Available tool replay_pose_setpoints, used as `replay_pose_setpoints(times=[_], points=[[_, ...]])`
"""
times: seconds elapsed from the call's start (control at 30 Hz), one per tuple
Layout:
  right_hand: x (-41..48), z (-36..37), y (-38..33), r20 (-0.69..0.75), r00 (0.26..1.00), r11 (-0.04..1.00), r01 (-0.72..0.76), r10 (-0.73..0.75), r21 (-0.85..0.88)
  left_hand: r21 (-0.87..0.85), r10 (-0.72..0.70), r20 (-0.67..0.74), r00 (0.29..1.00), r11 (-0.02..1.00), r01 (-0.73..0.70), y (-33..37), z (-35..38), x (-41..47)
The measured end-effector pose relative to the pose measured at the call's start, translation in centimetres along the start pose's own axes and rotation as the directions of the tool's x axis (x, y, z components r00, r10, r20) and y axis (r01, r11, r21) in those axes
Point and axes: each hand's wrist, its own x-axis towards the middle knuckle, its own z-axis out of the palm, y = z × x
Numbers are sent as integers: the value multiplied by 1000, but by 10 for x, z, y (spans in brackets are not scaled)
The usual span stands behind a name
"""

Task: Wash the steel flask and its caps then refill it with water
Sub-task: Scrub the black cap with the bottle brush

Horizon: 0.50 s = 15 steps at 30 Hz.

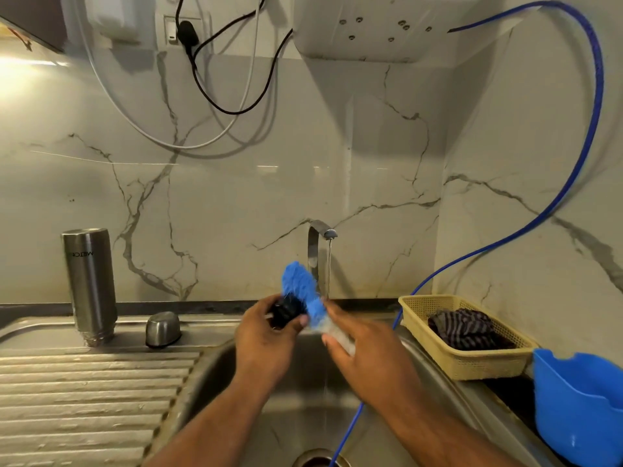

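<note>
The steel flask (89, 284) stands upside down on the drainboard at the left, mouth on the steel. Beside it lies a domed steel cap (163, 329). Over the sink basin (215, 372) my left hand (266, 335) grips a small black cap (286, 311). My right hand (362, 352) holds the pale handle of a blue bristle brush (301, 287), whose head is against the black cap. A thin stream of water runs from the tap (318, 246) just behind the brush.
A ribbed steel drainboard (84, 406) fills the left. At the right stand a beige plastic basket (468, 362) with a striped cloth and a blue plastic tub (580, 406). A blue hose (573, 176) drops into the sink. Cables hang on the marble wall.
</note>
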Motion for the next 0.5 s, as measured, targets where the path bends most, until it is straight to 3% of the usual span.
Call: replay_pose_setpoints(times=[0.1, 0.2, 0.27, 0.37, 0.43, 0.5], points=[[-9, -1, 0, 49, 999, 1000, 20, -20, -10, -163, -74, 2, 997, 984, 73, -7, -17, 10], [2, 4, 1, 17, 1000, 1000, 0, 0, -8, 37, -15, 157, 988, 999, 9, -6, -7, 0], [7, 6, 3, 15, 1000, 1000, -6, 6, 0, 59, -28, 151, 988, 998, 19, 0, 6, -5], [-3, 2, 6, 44, 999, 1000, 13, -12, -10, -197, -165, 66, 984, 965, 175, -2, -1, 6], [-7, -1, 4, 65, 997, 1000, 30, -29, -11, -348, -248, 101, 964, 899, 267, -3, -10, 8], [-2, 2, 2, 50, 998, 999, 47, -46, -25, -332, -236, 170, 957, 901, 281, -4, -7, 1]])
